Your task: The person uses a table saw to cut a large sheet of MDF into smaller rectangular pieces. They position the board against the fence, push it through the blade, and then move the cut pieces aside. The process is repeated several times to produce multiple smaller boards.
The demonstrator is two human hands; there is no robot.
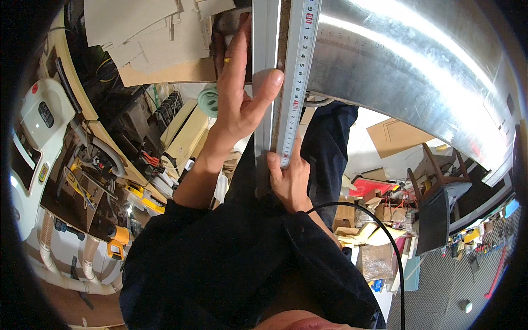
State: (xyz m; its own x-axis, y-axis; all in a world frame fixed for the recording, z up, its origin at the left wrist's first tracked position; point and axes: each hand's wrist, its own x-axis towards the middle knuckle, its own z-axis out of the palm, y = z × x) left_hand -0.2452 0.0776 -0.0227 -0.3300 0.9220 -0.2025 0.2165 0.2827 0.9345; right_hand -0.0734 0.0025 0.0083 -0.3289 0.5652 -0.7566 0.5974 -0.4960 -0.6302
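Observation:
A long grey metal rail [265,49] runs from the top of the view down toward my body. Beside its right edge lies a straight white measuring tape [300,69] with black and red markings, parallel to the rail. My left hand [242,99] grips the rail from the left, its thumb across the upper face and its fingers stretched along the side; one finger wears a ring. Nearer my body, my right hand [291,179] pinches the tape's near end, thumb at the left and fingers partly hidden behind it.
A shiny metal sheet surface [407,71] fills the upper right. Cardboard sheets [148,44] lie at the upper left. A dark chair [437,203] stands at the right, near boxes and scraps. A white machine [41,143] is at the far left. A black cable [393,236] loops beside my right arm.

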